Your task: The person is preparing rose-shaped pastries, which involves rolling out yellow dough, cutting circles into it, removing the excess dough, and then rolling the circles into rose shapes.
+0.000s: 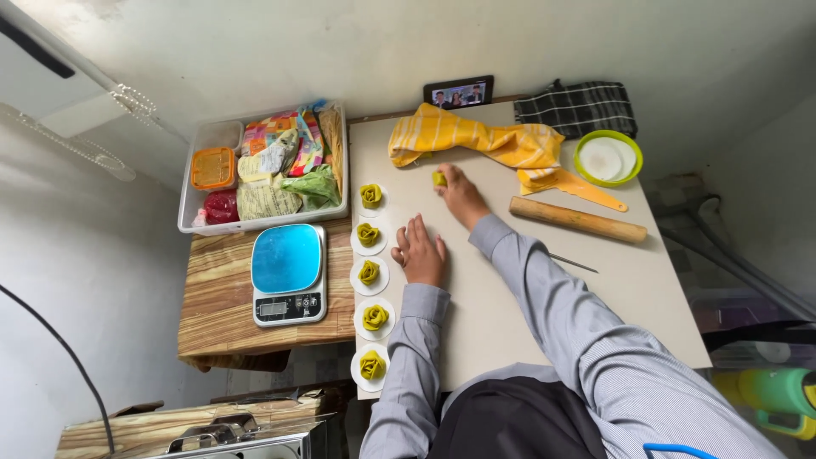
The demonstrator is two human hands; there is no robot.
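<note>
My right hand (459,194) reaches across the pale work board (510,280) and pinches a small yellow-green dough ball (439,178) near a yellow striped cloth (476,136). My left hand (421,251) rests flat on the board, fingers apart, holding nothing. Just left of it runs a column of several green rose-shaped dough pieces (369,274), each on a small white paper round, along the board's left edge.
A wooden rolling pin (578,219) lies at right, with a green-rimmed bowl (608,158) of white rounds behind it. A kitchen scale (289,274) and a plastic tub of packets (263,166) sit on the wooden table at left. A phone (459,92) stands against the wall.
</note>
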